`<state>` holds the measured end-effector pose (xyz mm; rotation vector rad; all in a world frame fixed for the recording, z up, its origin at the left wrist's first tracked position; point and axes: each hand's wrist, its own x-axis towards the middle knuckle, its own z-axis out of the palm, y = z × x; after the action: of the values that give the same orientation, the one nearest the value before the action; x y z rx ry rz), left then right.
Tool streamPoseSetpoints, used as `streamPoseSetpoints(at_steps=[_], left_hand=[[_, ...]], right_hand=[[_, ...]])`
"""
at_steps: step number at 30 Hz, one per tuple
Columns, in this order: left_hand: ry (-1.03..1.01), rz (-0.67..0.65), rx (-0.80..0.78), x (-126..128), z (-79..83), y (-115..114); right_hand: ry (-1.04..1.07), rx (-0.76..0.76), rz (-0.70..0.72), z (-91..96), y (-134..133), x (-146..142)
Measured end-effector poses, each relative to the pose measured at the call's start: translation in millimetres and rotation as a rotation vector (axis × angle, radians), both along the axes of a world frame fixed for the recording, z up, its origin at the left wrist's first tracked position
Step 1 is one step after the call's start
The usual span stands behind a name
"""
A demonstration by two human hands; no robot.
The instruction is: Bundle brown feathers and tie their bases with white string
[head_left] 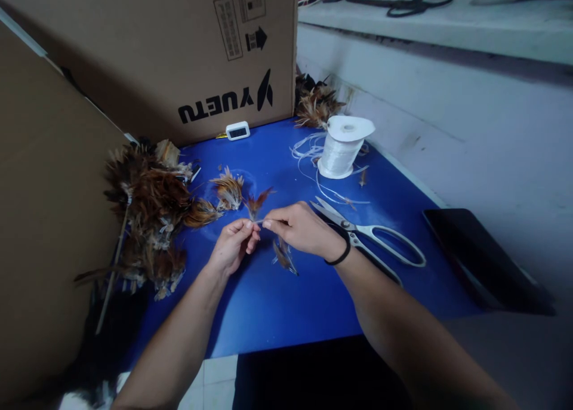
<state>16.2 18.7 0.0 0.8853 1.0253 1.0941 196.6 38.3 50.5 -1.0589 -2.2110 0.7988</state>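
Observation:
My left hand pinches the base of a small reddish-brown feather bunch, whose tips point up and away. Close beside it, my right hand is closed on a thin pale strand that runs across to the left fingertips. Whether the strand is ribbon or a feather stem, I cannot tell. Loose brown feathers lie on the blue table under my right hand. Large scissors with pale handles rest partly opened by my right wrist. Two small feather bunches sit beyond my left hand.
A big heap of brown feathers covers the left side. At the back right stands a spool of white ribbon with loose loops. Cardboard walls the back and left. A white digital timer and a black phone-like slab lie around.

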Motion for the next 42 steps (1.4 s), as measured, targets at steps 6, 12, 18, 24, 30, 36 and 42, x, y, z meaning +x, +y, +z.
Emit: streamPoseSetpoints(at_steps=[6,12,18,24,30,36,42], left_hand=[[0.026,0.009,0.008,-0.2,-0.5,-1.1],[0.057,-0.004,0.01,0.6,0.2,-1.6],[0.093,-0.026,0.006,1.3,0.9,-1.9],[0.128,-0.04,-0.014,1.5,0.3,-2.8],[0.157,-0.048,-0.018,1.5,-1.0,-2.3],[0.181,-0.068,0.0,2.6,-0.2,-2.8],[0.159,-0.001,0.078,2.7,1.8,-3.4]], right_hand=[[-0.104,0.054,-0.036,-1.4,0.2,0.1],[-0.222,0.11,-0.066,-1.3,-1.3,-1.4],[-0.354,0.179,-0.074,-2.5,-2.8,-2.2],[-0.414,0.247,-0.075,-4.6,-3.3,-1.3],[-0.451,0.307,-0.065,-6.8,-2.6,-0.4],[-0.458,0.373,-0.065,-9.7,-2.9,-2.1],[-0.361,0.477,-0.255,-8.7,-3.4,-4.7]])
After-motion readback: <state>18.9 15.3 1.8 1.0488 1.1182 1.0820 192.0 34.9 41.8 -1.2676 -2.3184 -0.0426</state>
